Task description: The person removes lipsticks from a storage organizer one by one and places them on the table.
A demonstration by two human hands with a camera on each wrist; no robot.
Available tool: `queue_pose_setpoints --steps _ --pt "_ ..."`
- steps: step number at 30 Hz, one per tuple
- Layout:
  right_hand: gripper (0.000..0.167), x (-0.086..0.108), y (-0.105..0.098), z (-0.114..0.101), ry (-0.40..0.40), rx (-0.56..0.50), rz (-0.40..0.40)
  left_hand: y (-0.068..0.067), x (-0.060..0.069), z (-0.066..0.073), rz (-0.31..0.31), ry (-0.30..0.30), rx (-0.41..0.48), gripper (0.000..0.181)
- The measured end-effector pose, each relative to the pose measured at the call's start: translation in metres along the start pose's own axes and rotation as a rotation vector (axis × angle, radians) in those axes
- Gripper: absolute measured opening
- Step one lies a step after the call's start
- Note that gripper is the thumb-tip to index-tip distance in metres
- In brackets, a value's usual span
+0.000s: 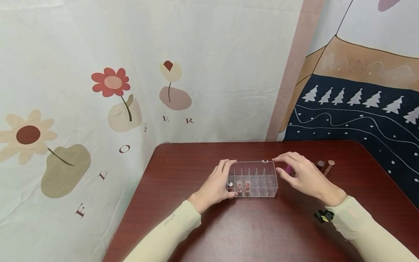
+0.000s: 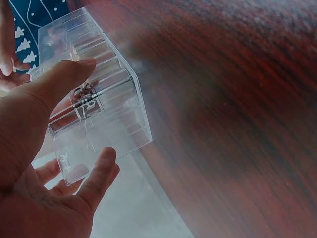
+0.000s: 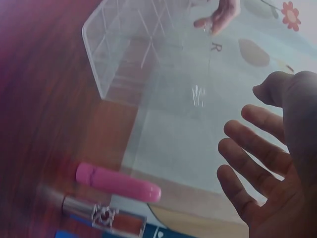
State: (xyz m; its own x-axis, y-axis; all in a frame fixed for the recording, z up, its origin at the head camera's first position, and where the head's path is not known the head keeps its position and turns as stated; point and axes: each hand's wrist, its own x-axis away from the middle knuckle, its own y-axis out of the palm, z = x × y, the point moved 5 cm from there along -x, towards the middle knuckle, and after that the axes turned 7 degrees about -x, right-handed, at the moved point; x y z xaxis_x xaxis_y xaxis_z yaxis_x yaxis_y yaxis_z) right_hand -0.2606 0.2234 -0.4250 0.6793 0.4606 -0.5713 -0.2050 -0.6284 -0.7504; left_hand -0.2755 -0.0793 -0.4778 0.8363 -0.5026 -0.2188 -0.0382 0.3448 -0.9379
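My left grip (image 1: 215, 186) holds the clear divided case (image 1: 263, 191) by its left end, thumb at the front and fingers behind. The case is on the table (image 1: 248, 233) in front of me, its lid (image 1: 252, 166) raised at the back. My right grip (image 1: 304, 176) is released, holding nothing, fingers loosely bent beside the lid's right corner; from this angle I can't fairly say whether a fingertip touches it.

As I judge it, filling the case is about half done. Three items sit at its left side: a dark-topped tube (image 1: 230, 185) and two reddish tubes (image 1: 247, 187) next to it, while the compartments to the right look vacant. Left outside, on the table past the case's right end, are a pink tube (image 3: 119, 182), a dark-capped tube (image 1: 320, 165) and a rose-gold tube (image 1: 328, 166), so those seem to be what remains.
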Motion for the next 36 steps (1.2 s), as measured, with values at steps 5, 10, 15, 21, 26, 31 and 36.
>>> queue_pose_setpoints --steps 5,10,15,21,26,31,36 --pt "0.045 -0.003 0.011 -0.008 -0.036 -0.018 -0.029 -0.001 0.000 0.000 0.002 0.000 0.003 0.123" --pt "0.046 -0.006 0.020 -0.016 -0.055 -0.023 -0.053 0.000 0.001 -0.001 0.006 -0.001 0.008 0.122" --pt "0.044 -0.007 0.029 -0.023 -0.076 -0.035 -0.070 0.001 0.001 -0.002 0.006 0.000 0.007 0.123" --pt "0.042 -0.008 0.040 -0.028 -0.081 -0.046 -0.090 0.000 0.000 -0.001 0.003 0.000 0.013 0.123" --pt "0.040 -0.011 0.049 -0.034 -0.112 -0.065 -0.099 -0.001 0.000 -0.001 0.001 -0.001 0.017 0.123" --pt "0.038 -0.013 0.059 -0.039 -0.141 -0.091 -0.119 0.000 0.000 -0.002 0.008 0.006 0.015 0.123" --pt "0.038 -0.013 0.069 -0.042 -0.121 -0.119 -0.155 0.001 -0.001 -0.002 0.010 0.014 0.007 0.124"
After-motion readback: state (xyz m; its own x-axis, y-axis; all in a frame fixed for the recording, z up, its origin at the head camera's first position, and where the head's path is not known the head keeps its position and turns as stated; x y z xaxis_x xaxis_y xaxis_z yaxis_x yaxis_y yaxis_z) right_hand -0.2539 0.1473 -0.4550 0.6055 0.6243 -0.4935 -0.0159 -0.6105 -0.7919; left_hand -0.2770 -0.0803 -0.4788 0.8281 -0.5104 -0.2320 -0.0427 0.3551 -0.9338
